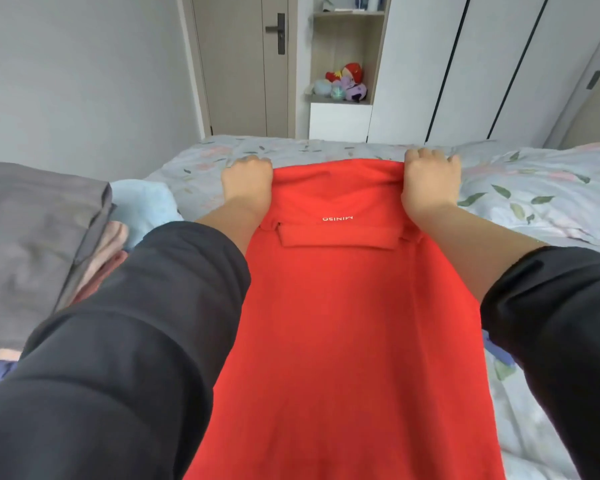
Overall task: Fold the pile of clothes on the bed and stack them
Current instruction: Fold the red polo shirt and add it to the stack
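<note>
Pale floral bedding (534, 188) covers the bed; a red polo shirt (343, 306) lies lengthwise down its middle, near end cut off by the frame. Left hand (247, 178) and right hand (430, 178), set apart, each clench a far corner of its folded edge, fingertips hidden. At the bed's left edge, a grey-topped folded stack (32, 237) sits partly behind a black sleeve (136, 323).

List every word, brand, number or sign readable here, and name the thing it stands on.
"MINISO": small white lettering, seen upside down, on the red fabric shirt near its collar.
No other text can be read in this view.
</note>
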A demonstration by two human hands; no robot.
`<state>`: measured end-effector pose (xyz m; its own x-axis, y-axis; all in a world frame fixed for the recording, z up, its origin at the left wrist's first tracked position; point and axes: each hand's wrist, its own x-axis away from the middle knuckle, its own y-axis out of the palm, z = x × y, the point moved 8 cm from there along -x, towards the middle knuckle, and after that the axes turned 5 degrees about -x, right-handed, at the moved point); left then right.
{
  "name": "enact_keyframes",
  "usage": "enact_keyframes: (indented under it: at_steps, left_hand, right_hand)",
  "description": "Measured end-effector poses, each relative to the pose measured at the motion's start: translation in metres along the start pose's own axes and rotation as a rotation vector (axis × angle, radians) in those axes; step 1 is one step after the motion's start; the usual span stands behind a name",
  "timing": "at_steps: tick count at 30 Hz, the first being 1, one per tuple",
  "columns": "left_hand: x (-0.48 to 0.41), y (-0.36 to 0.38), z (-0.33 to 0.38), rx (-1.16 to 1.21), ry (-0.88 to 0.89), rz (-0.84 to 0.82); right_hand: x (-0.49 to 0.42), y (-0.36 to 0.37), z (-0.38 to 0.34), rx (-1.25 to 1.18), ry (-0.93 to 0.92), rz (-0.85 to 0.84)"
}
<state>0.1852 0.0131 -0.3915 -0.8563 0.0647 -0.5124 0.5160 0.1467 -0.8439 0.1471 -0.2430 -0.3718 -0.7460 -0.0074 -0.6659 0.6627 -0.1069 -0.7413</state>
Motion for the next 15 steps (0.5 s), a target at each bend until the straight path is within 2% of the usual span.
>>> enact_keyframes:
  at_steps: [3,9,12,15]
  left_hand:
    - [-0.022,-0.011,-0.004,0.008,-0.022,0.089]
    - [0.014,0.031,0.016,-0.148,0.140,-0.069]
    - [0.047,0.039,0.018,-0.178,0.211,-0.100]
    - [0.083,0.033,0.017,-0.143,0.302,-0.068]
  right_hand:
    - [-0.022,-0.010,0.010,-0.057,0.057,0.091]
    - [0.019,0.032,0.007,0.050,0.002,-0.187]
    - [0.049,0.035,0.005,0.081,-0.057,-0.213]
    - [0.078,0.022,0.001,0.057,-0.137,-0.169]
